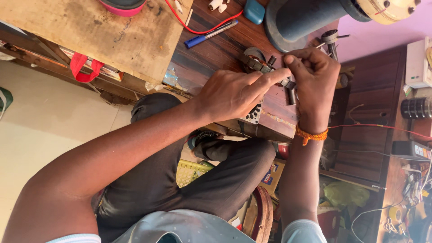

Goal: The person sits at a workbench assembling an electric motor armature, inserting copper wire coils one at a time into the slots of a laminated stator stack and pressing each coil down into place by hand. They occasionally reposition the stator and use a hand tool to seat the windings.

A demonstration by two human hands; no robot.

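My left hand [234,92] reaches in from the left, its forefinger stretched over a small dark metal part [260,65] fitted with bolts, which rests on the dark wooden table [211,58]. Opposite it, my right hand [315,81], with an orange thread band at the wrist, pinches the same part from the right with thumb and fingers. A short black bolt-like piece [291,95] sticks out below the fingers. Both hands cover the middle of the part. A perforated white-and-black disc [254,114] shows under my left hand.
A big blue-grey motor housing [310,18] with a cream end cap lies beyond the hands. A blue pen [210,33], a red wire [204,29] and a blue case [254,11] lie on the table. A worn wooden board [103,31] is at left, a white socket box [417,63] at right.
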